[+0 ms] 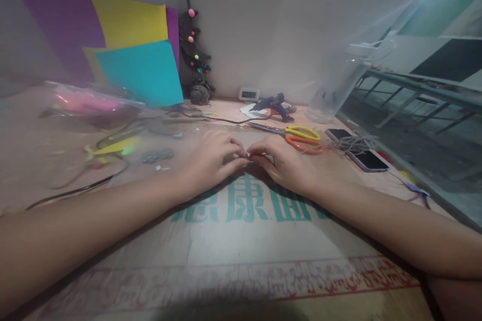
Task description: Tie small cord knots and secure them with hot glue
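Note:
My left hand [213,158] and my right hand [284,163] rest on a sheet of cardboard [241,241] with teal printed characters. Their fingertips meet in the middle, pinched together on something tiny that I cannot make out. Both forearms stretch in from the bottom corners. Just beyond my right hand lie yellow-handled scissors [297,133] and orange-handled scissors [305,146].
A phone [357,153] with a coil of grey wire [354,143] lies right. A blue glue gun [273,105] and a clear plastic jar [331,95] stand behind. Coloured paper sheets [139,65] and a dark decorated figure [194,55] lean on the wall. Plastic bags and cables lie left.

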`<state>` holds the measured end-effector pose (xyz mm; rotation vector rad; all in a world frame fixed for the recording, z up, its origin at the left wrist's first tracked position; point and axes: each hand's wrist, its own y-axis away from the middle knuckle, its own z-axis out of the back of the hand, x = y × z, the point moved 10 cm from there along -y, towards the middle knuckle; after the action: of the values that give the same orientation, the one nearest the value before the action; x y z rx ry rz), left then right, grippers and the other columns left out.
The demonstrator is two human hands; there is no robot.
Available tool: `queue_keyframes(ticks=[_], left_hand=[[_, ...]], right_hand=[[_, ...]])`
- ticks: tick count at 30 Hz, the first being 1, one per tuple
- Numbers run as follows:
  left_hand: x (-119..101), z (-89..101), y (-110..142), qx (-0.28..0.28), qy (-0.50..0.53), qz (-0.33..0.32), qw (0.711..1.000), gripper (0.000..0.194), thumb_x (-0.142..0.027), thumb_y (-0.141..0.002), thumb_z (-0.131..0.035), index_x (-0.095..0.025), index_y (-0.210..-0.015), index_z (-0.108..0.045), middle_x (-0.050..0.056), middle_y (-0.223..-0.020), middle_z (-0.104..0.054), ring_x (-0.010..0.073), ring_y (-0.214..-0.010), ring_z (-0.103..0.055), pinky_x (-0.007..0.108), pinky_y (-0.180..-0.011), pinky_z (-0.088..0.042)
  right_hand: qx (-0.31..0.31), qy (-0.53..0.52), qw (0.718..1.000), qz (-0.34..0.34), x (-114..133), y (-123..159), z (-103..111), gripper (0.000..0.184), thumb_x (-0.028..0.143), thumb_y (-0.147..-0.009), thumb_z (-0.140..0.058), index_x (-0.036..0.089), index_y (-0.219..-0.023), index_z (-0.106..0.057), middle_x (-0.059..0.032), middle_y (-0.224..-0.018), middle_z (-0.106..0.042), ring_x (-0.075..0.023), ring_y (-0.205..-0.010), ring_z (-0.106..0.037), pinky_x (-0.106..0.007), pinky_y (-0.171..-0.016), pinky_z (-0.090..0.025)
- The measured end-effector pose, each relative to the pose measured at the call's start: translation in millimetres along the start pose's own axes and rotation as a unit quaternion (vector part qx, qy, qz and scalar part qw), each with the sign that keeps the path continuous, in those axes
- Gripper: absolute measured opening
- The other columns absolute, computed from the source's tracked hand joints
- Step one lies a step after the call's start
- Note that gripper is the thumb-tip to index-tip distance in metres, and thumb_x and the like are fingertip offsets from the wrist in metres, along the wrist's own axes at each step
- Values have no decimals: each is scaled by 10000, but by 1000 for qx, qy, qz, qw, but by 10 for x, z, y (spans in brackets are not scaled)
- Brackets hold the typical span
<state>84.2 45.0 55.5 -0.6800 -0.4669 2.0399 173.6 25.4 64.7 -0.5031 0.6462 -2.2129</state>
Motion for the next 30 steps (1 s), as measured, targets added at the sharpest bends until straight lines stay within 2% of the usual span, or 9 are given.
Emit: queue_keyframes(ticks=[3, 5, 9, 12, 15, 18, 22, 26, 30], left_hand=[[54, 7, -1, -1, 15, 27, 1000, 160, -307, -899, -545, -199, -845, -649, 20, -919, -674, 196, -934, -574, 354, -876, -385], [126, 16, -5, -3, 25, 62, 998, 150, -287, -884, -527, -189, -829, -625, 25, -901, -668, 204, -926, -575, 350, -859, -391], [462, 29, 44, -24, 87, 201, 975, 200, -274, -873, -442, -189, -748, -574, 16, -780, -638, 202, -809, -579, 322, -737, -417], [685, 25, 118, -48, 128, 278, 951, 306, -298, -910, -359, -192, -699, -555, 7, -677, -601, 192, -714, -568, 306, -647, -410], [660, 98, 103, -84, 111, 245, 960, 202, -329, -878, -503, -181, -942, -626, 31, -923, -667, 195, -869, -597, 314, -774, -448], [453, 99, 45, -63, 81, 165, 981, 288, -341, -894, -538, -198, -1130, -621, 47, -1118, -655, 203, -1043, -580, 348, -930, -423], [206, 49, 4, -13, 28, 86, 996, 287, -372, -920, -529, -215, -1119, -664, 60, -1083, -655, 219, -1056, -565, 370, -924, -410], [110, -8, -12, 16, -13, 35, 999, 206, -344, -923, -538, -227, -949, -706, 36, -946, -680, 214, -949, -575, 371, -861, -397], [133, -51, -13, 29, -14, 39, 999, 246, -330, -944, -493, -202, -868, -688, 29, -895, -695, 207, -889, -587, 364, -823, -395]], right_hand=[[-11, 3, 1000, -8, -24, 14, 11, 117, 159, -905, -558, 171, -955, -663, -42, -816, -695, -177, -784, -604, -315, -755, -467], [-30, -8, 999, -37, -101, 34, 34, 173, 158, -911, -545, 178, -1028, -671, -43, -842, -711, -180, -817, -623, -320, -778, -472], [-47, -54, 990, -118, -300, 76, 44, 269, 144, -914, -518, 204, -1140, -653, -26, -889, -729, -167, -851, -659, -314, -815, -489], [-47, -66, 987, -137, -337, 79, 44, 276, 128, -906, -520, 205, -1141, -644, -16, -868, -725, -159, -839, -665, -308, -815, -493], [-45, -61, 989, -130, -310, 71, 49, 254, 136, -907, -524, 211, -1120, -641, -21, -880, -721, -158, -824, -665, -308, -794, -496], [-39, -44, 991, -117, -282, 66, 34, 219, 158, -907, -537, 218, -1093, -636, -23, -869, -715, -170, -831, -660, -322, -791, -495], [-40, -25, 995, -88, -237, 52, 27, 178, 164, -905, -545, 196, -1056, -635, -50, -915, -717, -186, -852, -655, -336, -793, -494], [-5, 3, 1000, -30, -111, 15, -21, 140, 149, -901, -551, 185, -993, -650, -51, -898, -714, -187, -841, -640, -329, -782, -489], [-5, 14, 1000, -12, -70, 13, -11, 151, 148, -906, -544, 183, -1010, -649, -51, -886, -712, -186, -824, -634, -332, -775, -493]])
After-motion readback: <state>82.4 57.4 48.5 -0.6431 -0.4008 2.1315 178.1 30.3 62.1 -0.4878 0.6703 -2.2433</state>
